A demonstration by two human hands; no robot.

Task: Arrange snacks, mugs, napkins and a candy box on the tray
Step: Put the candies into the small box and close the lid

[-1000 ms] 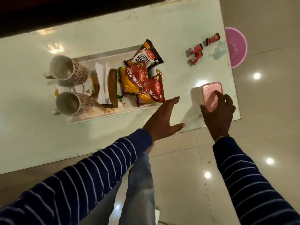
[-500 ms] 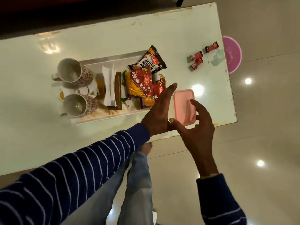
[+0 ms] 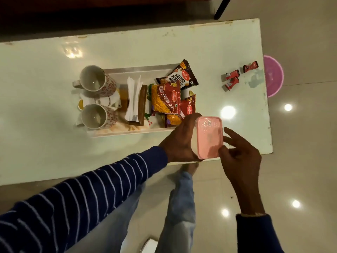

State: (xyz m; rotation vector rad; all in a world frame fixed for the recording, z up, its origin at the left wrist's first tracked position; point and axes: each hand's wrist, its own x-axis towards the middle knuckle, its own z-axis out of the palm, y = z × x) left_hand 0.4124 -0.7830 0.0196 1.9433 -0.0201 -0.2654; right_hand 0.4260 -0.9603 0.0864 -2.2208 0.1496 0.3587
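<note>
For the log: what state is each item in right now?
Candy box: lid on, held in both hands.
Left hand: gripping box.
Right hand: thumb on lid.
Two mugs: empty, on tray.
Napkins: standing in holder.
Snack packets: sealed, overlapping.
Three candies: wrapped, on table.

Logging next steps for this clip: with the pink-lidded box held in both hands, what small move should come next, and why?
Probably lift off the pink lid. The left hand cups the box from its side and the right hand has fingers at the lid's near corner. Three red candies lie loose on the table, so the box likely needs opening before it goes on the tray.
</note>
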